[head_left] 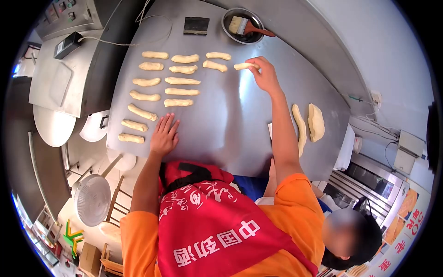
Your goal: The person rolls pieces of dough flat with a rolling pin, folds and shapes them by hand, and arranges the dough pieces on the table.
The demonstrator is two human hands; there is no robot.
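Pinching a dough strip [242,66] near the bowl [240,39] with the right hand [266,76] — hiding one end, leaving contact with the table [203,124] unclear — and resting the left hand [164,136] spread beside other strips [179,102].

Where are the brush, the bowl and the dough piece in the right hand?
Brush [251,28], head view: on the handle.
Bowl [242,39], head view: on the inner wall.
Dough piece [242,66] in the right hand [266,77], head view: on its uncovered part.

Red white-lettered apron [217,221], orange sleeves [295,198]
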